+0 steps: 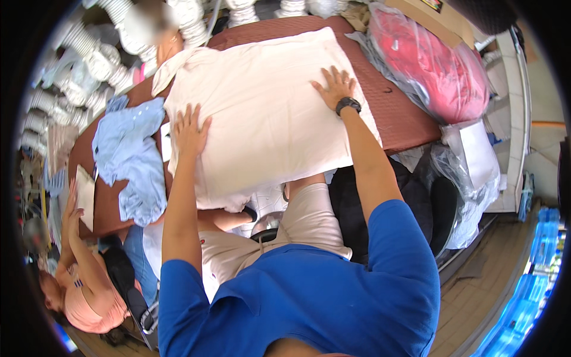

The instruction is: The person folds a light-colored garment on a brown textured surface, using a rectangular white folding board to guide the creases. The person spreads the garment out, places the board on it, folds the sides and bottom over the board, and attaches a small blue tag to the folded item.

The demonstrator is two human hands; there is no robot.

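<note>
A cream-coloured cloth lies spread over the table in front of me, with light wrinkles and its near edge hanging toward my lap. On its left side my left hand rests flat, fingers apart. My right hand lies palm down near the cloth's far right part, fingers spread, a dark watch on the wrist. Neither hand holds anything. Left of the cloth a crumpled light blue garment lies on the brown table cover.
A clear plastic bag with red cloth sits at the far right. White ridged stacks stand along the back left. A person in a pink top sits at left, hands by a pale sheet. Blue bottles stand at lower right.
</note>
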